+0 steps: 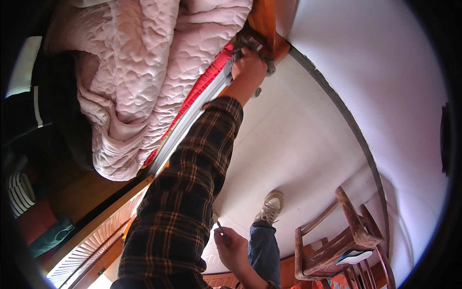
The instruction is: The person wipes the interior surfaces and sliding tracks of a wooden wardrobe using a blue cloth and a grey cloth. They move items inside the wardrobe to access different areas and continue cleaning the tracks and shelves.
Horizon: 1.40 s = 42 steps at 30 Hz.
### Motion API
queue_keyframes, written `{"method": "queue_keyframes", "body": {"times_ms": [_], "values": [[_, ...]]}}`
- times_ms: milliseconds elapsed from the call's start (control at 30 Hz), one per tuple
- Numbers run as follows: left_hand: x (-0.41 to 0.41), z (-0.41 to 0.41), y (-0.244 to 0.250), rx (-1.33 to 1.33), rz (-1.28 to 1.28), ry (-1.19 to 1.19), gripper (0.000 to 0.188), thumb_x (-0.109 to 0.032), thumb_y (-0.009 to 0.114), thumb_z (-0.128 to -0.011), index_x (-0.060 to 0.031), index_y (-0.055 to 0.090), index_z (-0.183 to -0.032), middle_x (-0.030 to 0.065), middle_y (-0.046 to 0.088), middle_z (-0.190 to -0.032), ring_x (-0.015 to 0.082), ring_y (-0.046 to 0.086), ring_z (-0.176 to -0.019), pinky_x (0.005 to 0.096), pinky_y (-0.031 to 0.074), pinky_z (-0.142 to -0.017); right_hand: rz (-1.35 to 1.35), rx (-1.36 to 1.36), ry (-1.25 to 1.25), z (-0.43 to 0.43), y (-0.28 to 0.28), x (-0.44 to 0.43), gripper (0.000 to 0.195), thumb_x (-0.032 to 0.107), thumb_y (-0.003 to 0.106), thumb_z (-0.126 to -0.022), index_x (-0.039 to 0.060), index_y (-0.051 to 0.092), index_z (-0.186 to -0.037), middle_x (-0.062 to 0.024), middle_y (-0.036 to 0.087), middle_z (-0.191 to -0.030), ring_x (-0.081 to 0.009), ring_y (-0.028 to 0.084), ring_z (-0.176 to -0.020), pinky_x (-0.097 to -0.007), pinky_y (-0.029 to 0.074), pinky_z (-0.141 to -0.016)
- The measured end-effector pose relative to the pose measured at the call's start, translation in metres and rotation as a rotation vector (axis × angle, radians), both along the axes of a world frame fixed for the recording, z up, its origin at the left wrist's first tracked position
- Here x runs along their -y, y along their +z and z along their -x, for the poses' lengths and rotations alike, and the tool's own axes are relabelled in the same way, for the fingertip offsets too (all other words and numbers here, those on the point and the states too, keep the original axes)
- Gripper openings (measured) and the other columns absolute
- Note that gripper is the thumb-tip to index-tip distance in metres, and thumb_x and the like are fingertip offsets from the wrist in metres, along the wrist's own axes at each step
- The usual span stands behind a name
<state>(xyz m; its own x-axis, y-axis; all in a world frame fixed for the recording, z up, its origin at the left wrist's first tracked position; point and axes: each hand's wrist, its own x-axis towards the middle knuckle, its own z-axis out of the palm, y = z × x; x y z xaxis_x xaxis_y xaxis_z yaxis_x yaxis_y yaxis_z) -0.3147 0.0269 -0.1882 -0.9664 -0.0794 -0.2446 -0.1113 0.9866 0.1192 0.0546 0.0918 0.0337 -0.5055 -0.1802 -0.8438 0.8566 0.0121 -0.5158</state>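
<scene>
My left hand (249,67), at the end of a plaid sleeve, is closed on a grey cloth (270,68). It presses the cloth at the corner where a white rail (187,121) meets an orange-brown wooden post (265,21). Just left of that hand a pink quilt with heart-shaped stitching (130,72) lies in folds, with a strip of red fabric (202,85) under its edge. Lower down, my right hand (232,249) grips a slim dark object (223,233); most of it is hidden in the fist, so its kind is unclear.
A worn wooden chair (335,249) holds a white and blue item (355,257). My shoe (270,207) rests on the pale floor (306,126). A small grey scrap (257,92) lies below my left hand. A slatted panel (97,242) and folded textiles (21,195) are at left.
</scene>
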Motion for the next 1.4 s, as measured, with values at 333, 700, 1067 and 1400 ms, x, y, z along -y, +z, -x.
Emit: {"method": "queue_keyframes", "body": {"times_ms": [333,700,1067,1400], "values": [[0.060,-0.074,-0.011,0.304,0.282,-0.248,0.036,-0.014,0.052,-0.084,0.0055,0.056,-0.113,0.0269,0.047,-0.121,0.0311,0.061,-0.100,0.0360,0.054,-0.078,-0.062,-0.051,0.041,-0.017,-0.015,0.019,0.012,0.015,0.064,-0.084,0.0042,0.063,-0.090,-0.0079,0.058,-0.057,-0.0145,0.057,-0.050,-0.0267,0.043,-0.049],[0.128,-0.168,0.019,0.536,0.224,0.238,0.024,-0.020,0.050,-0.089,-0.0043,0.065,-0.100,0.0163,0.064,-0.104,0.0292,0.064,-0.096,0.0382,0.054,-0.079,-0.119,-0.146,0.019,-0.042,-0.015,0.022,0.013,0.016,0.063,-0.085,0.0037,0.064,-0.087,-0.0048,0.055,-0.055,-0.0112,0.052,-0.050,-0.0257,0.040,-0.047],[0.265,-0.393,0.074,0.977,-0.003,0.072,0.037,-0.030,0.047,-0.081,0.0002,0.065,-0.094,0.0227,0.062,-0.100,0.0382,0.058,-0.099,0.0444,0.045,-0.086,-0.236,-0.120,0.011,-0.124,-0.043,0.047,0.020,0.021,0.063,-0.084,0.0014,0.064,-0.088,-0.0069,0.059,-0.060,-0.0123,0.055,-0.053,-0.0279,0.044,-0.052],[0.162,-0.472,0.259,0.842,-0.605,0.514,0.029,-0.025,0.052,-0.078,-0.0031,0.063,-0.093,0.0173,0.065,-0.085,0.0280,0.062,-0.082,0.0374,0.047,-0.076,-0.426,-0.271,0.349,-0.144,0.043,-0.025,0.031,0.036,0.064,-0.079,0.0048,0.064,-0.076,-0.0139,0.062,-0.065,-0.0313,0.062,-0.064,-0.0387,0.048,-0.059]]}}
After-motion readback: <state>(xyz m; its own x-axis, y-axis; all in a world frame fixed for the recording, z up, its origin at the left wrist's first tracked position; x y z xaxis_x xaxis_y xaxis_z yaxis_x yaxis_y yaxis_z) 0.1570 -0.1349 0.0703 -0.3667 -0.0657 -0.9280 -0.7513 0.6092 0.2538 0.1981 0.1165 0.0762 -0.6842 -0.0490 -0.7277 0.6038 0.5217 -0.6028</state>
